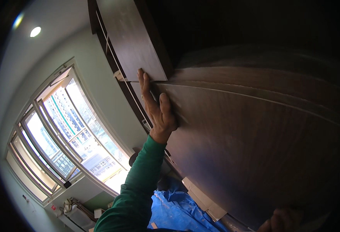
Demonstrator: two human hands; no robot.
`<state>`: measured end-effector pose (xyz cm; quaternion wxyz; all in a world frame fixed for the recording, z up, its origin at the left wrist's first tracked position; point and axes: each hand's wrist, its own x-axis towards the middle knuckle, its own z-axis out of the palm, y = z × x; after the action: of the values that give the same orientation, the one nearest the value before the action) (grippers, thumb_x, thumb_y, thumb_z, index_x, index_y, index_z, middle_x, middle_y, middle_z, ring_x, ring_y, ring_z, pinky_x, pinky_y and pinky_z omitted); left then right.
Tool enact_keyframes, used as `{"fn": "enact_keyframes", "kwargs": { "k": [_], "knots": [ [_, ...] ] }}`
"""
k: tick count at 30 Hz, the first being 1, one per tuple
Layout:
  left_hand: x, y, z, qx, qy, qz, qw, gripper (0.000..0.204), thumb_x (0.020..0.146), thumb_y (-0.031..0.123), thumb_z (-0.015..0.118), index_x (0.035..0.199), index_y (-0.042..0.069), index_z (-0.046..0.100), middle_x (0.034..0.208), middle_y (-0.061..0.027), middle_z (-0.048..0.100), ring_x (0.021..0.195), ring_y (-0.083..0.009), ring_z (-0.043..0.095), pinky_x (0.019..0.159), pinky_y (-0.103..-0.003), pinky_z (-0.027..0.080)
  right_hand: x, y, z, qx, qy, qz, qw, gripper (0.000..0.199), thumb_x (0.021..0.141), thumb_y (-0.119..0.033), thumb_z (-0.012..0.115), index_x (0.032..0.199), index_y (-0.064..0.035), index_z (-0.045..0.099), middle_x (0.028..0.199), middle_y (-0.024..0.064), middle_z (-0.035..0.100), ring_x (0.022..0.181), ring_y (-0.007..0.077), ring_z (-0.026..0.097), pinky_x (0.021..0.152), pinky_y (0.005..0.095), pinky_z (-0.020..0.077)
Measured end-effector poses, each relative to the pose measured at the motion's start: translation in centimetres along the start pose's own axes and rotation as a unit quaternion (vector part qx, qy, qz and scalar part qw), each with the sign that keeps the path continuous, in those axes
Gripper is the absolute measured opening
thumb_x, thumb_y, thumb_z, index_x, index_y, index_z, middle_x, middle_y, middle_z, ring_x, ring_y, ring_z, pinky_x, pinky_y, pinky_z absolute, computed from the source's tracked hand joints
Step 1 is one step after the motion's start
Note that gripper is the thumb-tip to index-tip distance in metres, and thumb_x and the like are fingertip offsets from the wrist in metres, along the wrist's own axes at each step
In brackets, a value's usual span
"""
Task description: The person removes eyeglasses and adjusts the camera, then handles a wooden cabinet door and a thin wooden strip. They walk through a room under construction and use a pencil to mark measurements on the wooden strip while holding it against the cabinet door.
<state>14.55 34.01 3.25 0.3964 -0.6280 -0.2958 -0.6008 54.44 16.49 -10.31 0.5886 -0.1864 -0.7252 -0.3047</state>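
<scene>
Left hand point(159, 110): fingers extended, not curled round anything; palm side laid against the upper left corner of the lower brown panel point(247, 139), fingertips reaching the foot of the upper brown panel point(133, 38). Right hand point(282, 220): low, near the lower part of the lower panel, in deep shade; cannot tell whether its fingers are open or gripping.

Position: the lower panel fills the right side of the view, its pale top edge running right from the left hand, below a dark recess point(235, 27).

Risks (judgement): fingertips lie close to the seam between the two panels; a shift of either could pinch them. The left hand appears to press rather than grasp, so if the lower panel is loose, it could slip or tip at that corner. The blue sheet point(174, 210) lies rumpled below; a foot placed there might catch.

Hard to make out: recess interior, too dark; right hand's contact, lost in shadow; the lower panel's far right end, swallowed by the black rim; any fixings, none discernible.
</scene>
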Motion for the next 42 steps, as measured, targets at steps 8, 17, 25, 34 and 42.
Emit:
{"fn": "enact_keyframes", "kwargs": {
  "k": [8, 17, 25, 34, 42],
  "knots": [
    [-0.14, -0.15, 0.09, 0.003, 0.003, -0.004, 1.0, 0.066, 0.107, 0.034, 0.037, 0.158, -0.008, 0.032, 0.167, -0.0263, 0.031, 0.157, -0.0385, 0.024, 0.128, -0.049, 0.016, -0.14, -0.48, -0.1, -0.028, 0.006, 0.012, 1.0, 0.019, 0.097, -0.016, 0.061, 0.1, -0.0003, 0.07, 0.09, 0.0128, 0.074, 0.079, 0.0269, 0.071, 0.068, 0.0379, 0.0555],
    [-0.08, -0.05, -0.16, 0.009, -0.004, -0.006, 1.0, 0.065, 0.104, 0.029, 0.036, 0.158, -0.007, 0.032, 0.167, -0.0253, 0.03, 0.158, -0.0375, 0.023, 0.129, -0.049, 0.016, -0.19, -0.35, 0.11, -0.024, 0.012, 0.008, 1.0, 0.019, 0.098, -0.017, 0.062, 0.097, -0.0002, 0.072, 0.089, 0.0128, 0.074, 0.078, 0.0266, 0.071, 0.067, 0.0375, 0.0554],
    [0.02, -0.18, -0.35, 0.008, -0.006, -0.006, 1.0, 0.066, 0.105, 0.031, 0.037, 0.158, -0.008, 0.032, 0.167, -0.0256, 0.03, 0.158, -0.0378, 0.024, 0.128, -0.049, 0.016, -0.04, -0.34, 0.21, -0.028, 0.013, 0.002, 1.0, 0.019, 0.098, -0.017, 0.061, 0.099, -0.0001, 0.071, 0.087, 0.0124, 0.074, 0.077, 0.0257, 0.071, 0.066, 0.0369, 0.0553],
    [-0.03, -0.09, 0.02, 0.001, -0.001, -0.008, 1.0, 0.066, 0.105, 0.032, 0.037, 0.157, -0.009, 0.033, 0.166, -0.0261, 0.031, 0.157, -0.0381, 0.025, 0.128, -0.048, 0.017, -0.18, -0.13, 0.58, -0.034, 0.036, -0.007, 0.999, 0.018, 0.097, -0.016, 0.061, 0.099, -0.0004, 0.07, 0.086, 0.012, 0.074, 0.076, 0.0253, 0.071, 0.065, 0.0364, 0.0553],
    [0.21, 0.15, -0.32, 0.013, -0.01, 0.0, 1.0, 0.066, 0.103, 0.027, 0.038, 0.156, -0.011, 0.031, 0.165, -0.0323, 0.028, 0.156, -0.0441, 0.025, 0.128, -0.052, 0.02, -0.1, -0.18, 0.54, -0.026, 0.036, -0.001, 0.999, 0.019, 0.098, -0.017, 0.062, 0.1, -0.0003, 0.071, 0.087, 0.0125, 0.074, 0.077, 0.0257, 0.071, 0.066, 0.0364, 0.0556]
  ]
}}
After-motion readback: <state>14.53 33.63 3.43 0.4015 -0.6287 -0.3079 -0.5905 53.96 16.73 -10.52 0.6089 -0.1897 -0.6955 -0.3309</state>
